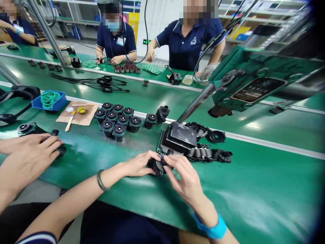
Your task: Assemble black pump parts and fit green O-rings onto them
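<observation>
One white-trimmed navy sleeve (38,238) covers the upper left arm. The left hand (139,164) and right hand (187,177) together grasp one black housing (159,166) between them. Just beyond the right hand sits one metal block (183,134); beyond the left, nine black motors (111,116) cluster, a tenth (151,120) apart. Farther left, a co-worker's hands (33,150) cover another black part (61,150).
</observation>
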A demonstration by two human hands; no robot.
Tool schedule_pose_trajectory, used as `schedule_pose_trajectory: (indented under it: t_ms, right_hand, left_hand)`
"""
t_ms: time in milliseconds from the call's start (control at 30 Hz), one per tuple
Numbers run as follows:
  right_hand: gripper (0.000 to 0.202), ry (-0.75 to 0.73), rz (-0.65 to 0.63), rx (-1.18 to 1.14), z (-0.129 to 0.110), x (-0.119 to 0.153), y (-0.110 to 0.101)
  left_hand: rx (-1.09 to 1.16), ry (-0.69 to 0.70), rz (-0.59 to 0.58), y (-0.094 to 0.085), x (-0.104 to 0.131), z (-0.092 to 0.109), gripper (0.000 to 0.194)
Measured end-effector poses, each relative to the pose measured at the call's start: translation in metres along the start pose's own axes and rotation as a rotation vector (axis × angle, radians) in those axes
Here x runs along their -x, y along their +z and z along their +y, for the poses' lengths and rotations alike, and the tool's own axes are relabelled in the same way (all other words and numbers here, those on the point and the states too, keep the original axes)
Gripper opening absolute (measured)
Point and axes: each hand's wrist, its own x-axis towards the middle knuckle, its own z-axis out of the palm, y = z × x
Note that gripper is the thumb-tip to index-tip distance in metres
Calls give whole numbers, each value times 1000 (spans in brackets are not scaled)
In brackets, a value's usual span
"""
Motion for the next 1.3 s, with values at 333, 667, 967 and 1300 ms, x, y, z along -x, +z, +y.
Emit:
schedule_pose_trajectory:
  t_ms: [333, 667, 967, 1300]
  right_hand:
    - [55, 281, 38, -489, 10, 11, -10]
    - [81, 398, 103, -846, -17, 5, -4]
    - [67, 370, 126, -760, -18, 5, -4]
    - [28, 243, 48, -178, 0, -6, -19]
  left_hand:
    - [920, -376, 280, -7, -14, 46, 71]
    - [1556, -533, 332, 18, -15, 88, 57]
    - [1378, -494, 337, 22, -13, 89, 67]
    - [-243, -69, 24, 0, -5, 66, 48]
